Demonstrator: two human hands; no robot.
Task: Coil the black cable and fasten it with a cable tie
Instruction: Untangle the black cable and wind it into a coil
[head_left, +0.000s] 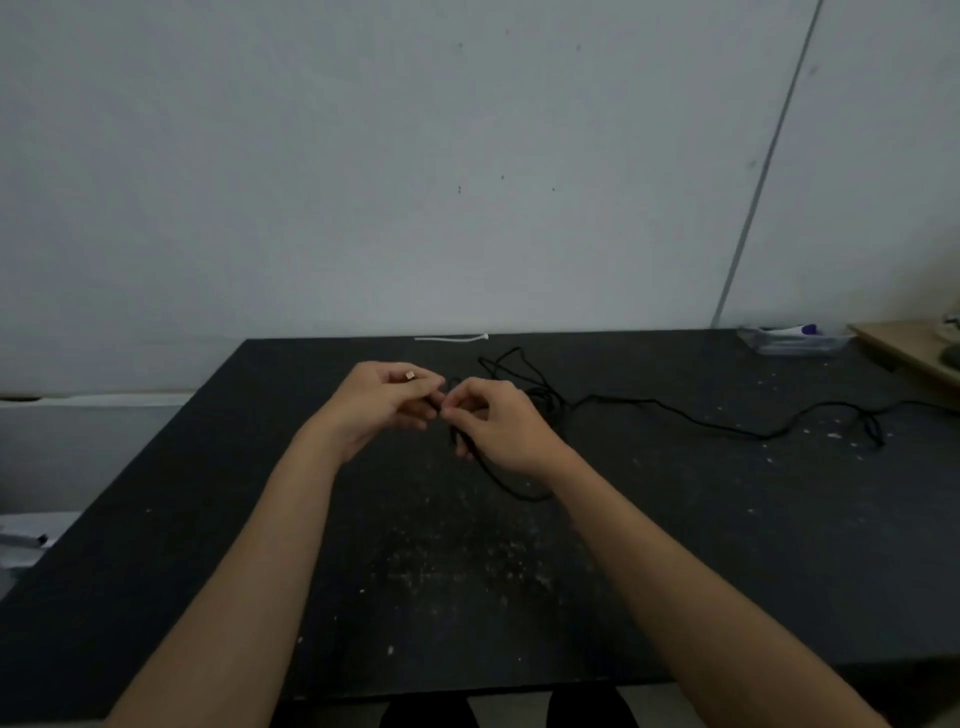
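Pinching the black cable (675, 408) mid-table (208, 519), both hands (441, 410)

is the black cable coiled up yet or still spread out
Mostly spread out: the black cable trails loose across the table; both hands pinch one end.

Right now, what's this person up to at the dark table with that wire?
A person is starting to coil a thin black cable. The left hand pinches the end with the small metal plug, and the right hand grips the cable just beside it, with a loop hanging below. Most of the cable lies loose and uncoiled across the black tabletop to the right. The white plastic cable tie lies untouched at the table's far edge.
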